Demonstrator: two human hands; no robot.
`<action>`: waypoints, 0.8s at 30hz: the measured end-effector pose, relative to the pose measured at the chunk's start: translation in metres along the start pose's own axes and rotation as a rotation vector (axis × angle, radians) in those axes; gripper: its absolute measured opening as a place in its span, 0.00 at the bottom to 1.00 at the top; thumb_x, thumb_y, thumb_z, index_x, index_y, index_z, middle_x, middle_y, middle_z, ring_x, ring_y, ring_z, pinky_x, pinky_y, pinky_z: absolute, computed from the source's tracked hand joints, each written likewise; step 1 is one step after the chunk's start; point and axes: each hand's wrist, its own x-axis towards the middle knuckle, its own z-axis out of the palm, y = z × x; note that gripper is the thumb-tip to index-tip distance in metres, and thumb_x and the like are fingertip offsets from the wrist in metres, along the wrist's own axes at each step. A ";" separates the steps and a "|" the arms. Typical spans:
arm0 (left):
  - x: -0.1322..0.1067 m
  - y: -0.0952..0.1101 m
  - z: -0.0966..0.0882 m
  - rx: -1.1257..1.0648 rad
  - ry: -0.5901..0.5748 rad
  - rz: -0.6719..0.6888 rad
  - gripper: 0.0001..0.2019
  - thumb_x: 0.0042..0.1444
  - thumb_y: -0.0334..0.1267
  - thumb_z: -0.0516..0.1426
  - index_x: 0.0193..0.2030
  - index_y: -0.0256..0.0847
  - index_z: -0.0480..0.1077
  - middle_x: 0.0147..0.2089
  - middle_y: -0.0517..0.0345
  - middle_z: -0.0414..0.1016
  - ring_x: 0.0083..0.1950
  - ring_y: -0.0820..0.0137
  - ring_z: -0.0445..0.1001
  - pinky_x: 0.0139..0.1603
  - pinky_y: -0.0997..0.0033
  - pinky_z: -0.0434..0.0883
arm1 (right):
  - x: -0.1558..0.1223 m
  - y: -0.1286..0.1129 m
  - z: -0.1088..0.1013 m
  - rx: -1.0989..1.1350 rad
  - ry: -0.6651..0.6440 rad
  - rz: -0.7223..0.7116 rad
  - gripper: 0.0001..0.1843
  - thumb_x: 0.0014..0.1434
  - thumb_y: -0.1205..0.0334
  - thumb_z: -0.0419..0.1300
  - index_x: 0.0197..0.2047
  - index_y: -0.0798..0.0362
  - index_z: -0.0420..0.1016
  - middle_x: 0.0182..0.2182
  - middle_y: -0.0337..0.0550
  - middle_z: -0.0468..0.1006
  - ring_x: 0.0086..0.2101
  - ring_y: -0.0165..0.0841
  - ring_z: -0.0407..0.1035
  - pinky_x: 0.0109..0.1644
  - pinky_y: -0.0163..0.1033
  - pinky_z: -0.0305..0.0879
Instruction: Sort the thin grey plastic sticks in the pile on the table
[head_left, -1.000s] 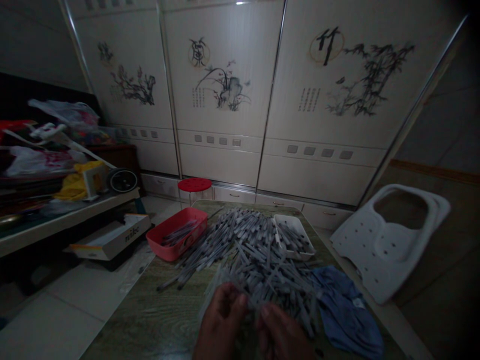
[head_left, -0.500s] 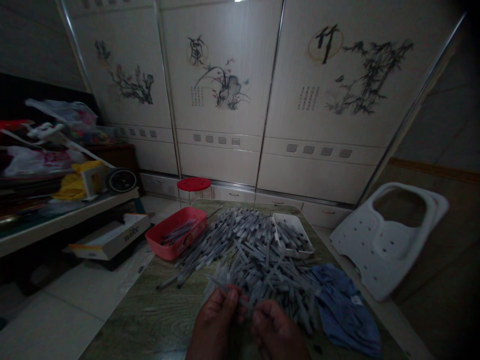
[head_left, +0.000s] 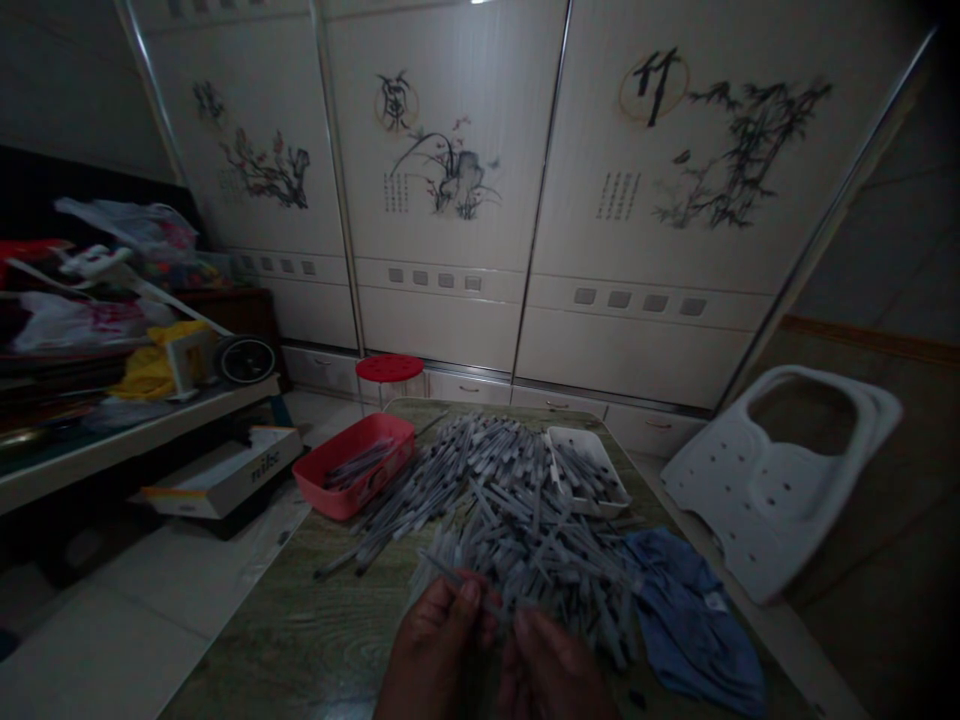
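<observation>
A large loose pile of thin grey pen-like sticks [head_left: 517, 530] with dark tips covers the middle of a wood-grain table [head_left: 300, 640]. At the pile's near edge, my left hand [head_left: 439, 645] pinches one thin grey stick [head_left: 457, 578] between thumb and fingers. My right hand [head_left: 551, 670] sits close beside it, with its fingertips against the near sticks. Whether it grips anything is hidden in the dim light. A red tray [head_left: 352, 465] holds a few sticks, and a white tray [head_left: 589, 470] holds more.
A crumpled blue cloth [head_left: 690, 615] lies at the table's right. Beyond the far edge stands a red stool [head_left: 388, 368]. A white perforated plastic board [head_left: 780, 480] leans at right. A cluttered shelf [head_left: 135, 420] and a box [head_left: 225, 475] are at left.
My hands have drawn slightly back from the pile and closer together, and my left hand now shows one stick pinched in its fingers. The pile and trays stay put.
</observation>
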 end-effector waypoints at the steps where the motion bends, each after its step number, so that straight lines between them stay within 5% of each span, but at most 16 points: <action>1: -0.001 0.000 0.001 -0.008 0.003 -0.004 0.16 0.52 0.48 0.73 0.39 0.40 0.78 0.30 0.58 0.79 0.28 0.72 0.71 0.31 0.72 0.68 | 0.000 0.000 0.000 -0.021 -0.005 -0.022 0.40 0.52 0.18 0.60 0.32 0.52 0.71 0.17 0.33 0.72 0.16 0.22 0.59 0.21 0.28 0.49; 4: -0.001 0.000 0.002 -0.039 -0.027 -0.025 0.18 0.51 0.49 0.74 0.40 0.39 0.77 0.32 0.56 0.80 0.28 0.72 0.72 0.32 0.73 0.68 | 0.000 0.002 0.000 -0.032 0.040 -0.094 0.40 0.47 0.19 0.66 0.35 0.52 0.72 0.23 0.34 0.76 0.16 0.21 0.58 0.20 0.28 0.46; 9: 0.006 -0.004 -0.007 -0.045 -0.053 -0.040 0.19 0.52 0.50 0.73 0.40 0.40 0.76 0.33 0.57 0.81 0.28 0.73 0.73 0.32 0.73 0.69 | 0.001 0.006 0.001 0.003 0.037 -0.019 0.40 0.56 0.17 0.55 0.33 0.51 0.71 0.17 0.34 0.72 0.16 0.23 0.58 0.21 0.30 0.51; 14: 0.010 -0.007 -0.013 0.023 -0.048 0.002 0.18 0.56 0.50 0.71 0.42 0.39 0.77 0.33 0.57 0.80 0.30 0.73 0.73 0.33 0.73 0.71 | 0.001 0.004 0.001 0.017 0.041 -0.102 0.39 0.48 0.21 0.67 0.36 0.52 0.72 0.25 0.36 0.79 0.15 0.20 0.58 0.19 0.29 0.47; 18: 0.011 -0.005 -0.011 -0.006 -0.069 -0.021 0.18 0.55 0.50 0.72 0.41 0.40 0.77 0.32 0.58 0.80 0.28 0.73 0.72 0.30 0.73 0.70 | 0.001 0.003 0.001 0.036 0.023 -0.003 0.41 0.53 0.16 0.56 0.34 0.52 0.72 0.19 0.36 0.75 0.15 0.22 0.61 0.20 0.28 0.50; 24: 0.008 -0.004 -0.010 -0.012 -0.020 -0.004 0.17 0.55 0.49 0.72 0.41 0.39 0.77 0.32 0.58 0.80 0.30 0.74 0.72 0.31 0.75 0.69 | 0.002 0.003 0.001 0.060 0.049 -0.079 0.36 0.47 0.26 0.71 0.37 0.51 0.71 0.26 0.35 0.81 0.15 0.19 0.59 0.18 0.27 0.49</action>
